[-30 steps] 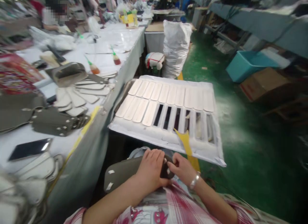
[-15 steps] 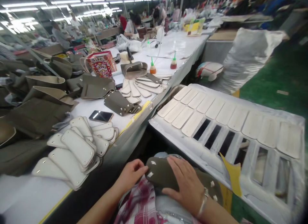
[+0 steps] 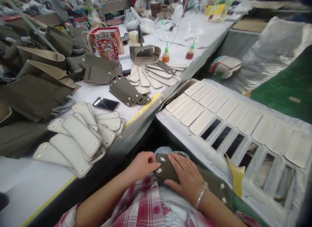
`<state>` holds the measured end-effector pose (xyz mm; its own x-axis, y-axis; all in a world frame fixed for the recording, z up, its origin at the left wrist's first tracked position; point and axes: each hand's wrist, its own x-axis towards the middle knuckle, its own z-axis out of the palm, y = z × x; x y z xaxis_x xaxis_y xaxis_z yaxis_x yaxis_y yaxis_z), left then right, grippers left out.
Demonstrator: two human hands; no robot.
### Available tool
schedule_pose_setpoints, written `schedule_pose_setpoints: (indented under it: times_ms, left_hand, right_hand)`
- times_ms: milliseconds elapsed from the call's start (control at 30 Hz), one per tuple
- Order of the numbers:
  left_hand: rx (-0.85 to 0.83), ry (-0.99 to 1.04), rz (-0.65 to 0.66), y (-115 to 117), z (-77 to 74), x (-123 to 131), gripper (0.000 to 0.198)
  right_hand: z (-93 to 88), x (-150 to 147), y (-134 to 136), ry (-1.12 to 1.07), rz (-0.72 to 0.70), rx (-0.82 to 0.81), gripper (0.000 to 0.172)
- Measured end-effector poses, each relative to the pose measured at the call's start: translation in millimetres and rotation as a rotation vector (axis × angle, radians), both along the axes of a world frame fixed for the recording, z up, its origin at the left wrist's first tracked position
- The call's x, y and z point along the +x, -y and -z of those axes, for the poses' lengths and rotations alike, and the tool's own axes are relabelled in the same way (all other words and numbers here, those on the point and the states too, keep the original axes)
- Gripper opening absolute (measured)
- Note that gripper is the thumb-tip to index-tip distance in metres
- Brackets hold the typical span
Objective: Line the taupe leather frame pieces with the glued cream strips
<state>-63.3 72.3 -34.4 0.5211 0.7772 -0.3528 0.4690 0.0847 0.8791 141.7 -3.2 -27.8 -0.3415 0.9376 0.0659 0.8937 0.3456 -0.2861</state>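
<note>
Across my lap lies a dark olive, round-ended leather-like panel (image 3: 168, 173) with small white tabs at both ends. My left hand (image 3: 143, 164) has its fingers curled at the panel's left end, thumb and forefinger pinched against its edge beside two white tabs. What the curled fingers cover underneath is hidden. My right hand (image 3: 186, 176) lies flat over the middle of the panel, fingers stretched and thumb apart, a silver bangle on its wrist. On the table to the left sits a fanned pile of pale panels (image 3: 81, 136) with metal studs near their ends.
A phone (image 3: 106, 104) and a stack of olive panels (image 3: 126, 91) lie on the white table (image 3: 56, 184). Olive bag bodies (image 3: 34, 95) crowd its left side. To my right, a slotted white rack (image 3: 170, 121) carries rows of pale panels. Two bottles (image 3: 165, 55) stand farther back.
The view has tilted down, so the table things sit higher in the picture. Both hands keep nearly the same places on the olive panel, the left fingers slightly more curled.
</note>
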Motion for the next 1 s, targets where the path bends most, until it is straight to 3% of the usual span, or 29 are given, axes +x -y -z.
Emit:
schedule_pose_setpoints:
  times_ms: [300,433,567,633,700,767,867,933,1000]
  left_hand:
    - [0.108,-0.007,0.046,-5.3,2.8,-0.3,0.025]
    - [0.113,-0.036,0.063,-3.0,3.4,-0.5,0.023]
    - [0.19,-0.159,0.147,-5.9,-12.8,-0.9,0.024]
    - [0.306,-0.238,0.211,-6.4,-26.5,4.4,0.044]
    - [0.491,-0.298,0.298,-4.2,-38.1,17.4,0.067]
    - [0.659,-0.311,0.43,2.0,-42.8,38.1,0.079]
    - [0.803,-0.302,0.667,16.3,-35.0,72.4,0.095]
    - [0.854,-0.334,0.77,24.1,-25.0,88.0,0.104]
    - [0.881,-0.373,0.792,27.2,-17.2,94.7,0.106]
  right_hand:
    - [1.7,-1.0,3.0,0.018,0.017,0.037,0.071]
    - [2.9,-0.6,9.4,0.105,-0.113,0.153,0.068]
    - [0.4,23.3,28.6,0.169,-0.175,0.128,0.069]
    - [-4.4,44.3,42.2,0.151,-0.166,0.051,0.068]
    - [-9.5,63.9,54.5,0.081,-0.074,0.005,0.059]
    - [-11.6,76.6,61.0,-0.009,0.145,-0.007,0.049]
    - [-6.5,79.3,57.6,-0.05,0.435,-0.08,0.042]
    - [-1.7,74.2,50.9,0.012,0.463,-0.165,0.04]
    - [0.7,68.8,45.4,0.08,0.461,-0.221,0.038]
